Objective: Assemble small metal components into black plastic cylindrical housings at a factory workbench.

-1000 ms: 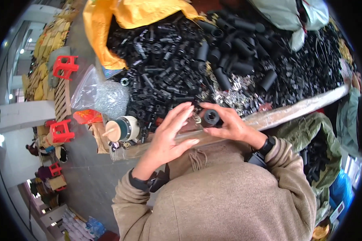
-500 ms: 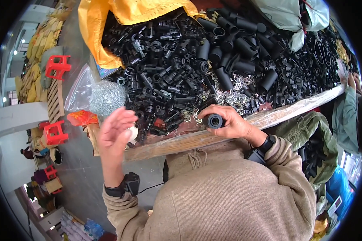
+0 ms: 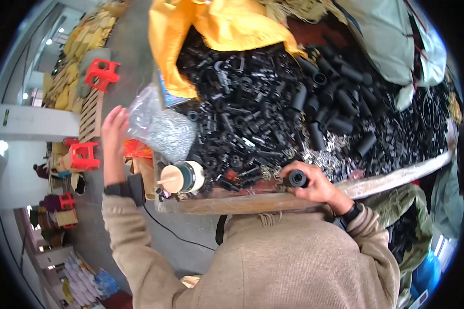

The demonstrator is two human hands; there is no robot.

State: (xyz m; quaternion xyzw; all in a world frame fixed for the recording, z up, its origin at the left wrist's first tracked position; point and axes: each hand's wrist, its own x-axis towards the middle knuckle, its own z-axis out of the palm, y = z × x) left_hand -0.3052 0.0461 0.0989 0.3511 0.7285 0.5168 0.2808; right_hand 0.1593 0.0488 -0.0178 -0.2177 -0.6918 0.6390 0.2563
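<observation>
- Leftward has swung the left hand (image 3: 115, 126), uncovering the jar (image 3: 193, 176); its fingers are loosely extended (blurred, nothing visible in them).
- Right hand (image 3: 317, 186), right of centre, curls around a black cylinder (image 3: 297, 179).
- Between them lie the jar and a bag of silvery pieces (image 3: 172, 136); black parts (image 3: 237, 116) fill upper centre.

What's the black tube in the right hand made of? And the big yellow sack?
Black tube: perhaps smooth plastic, fairly dull and evenly black; coated metal is possible.
Yellow sack: probably plastic, slightly shiny, with stiff-looking folds.
</observation>
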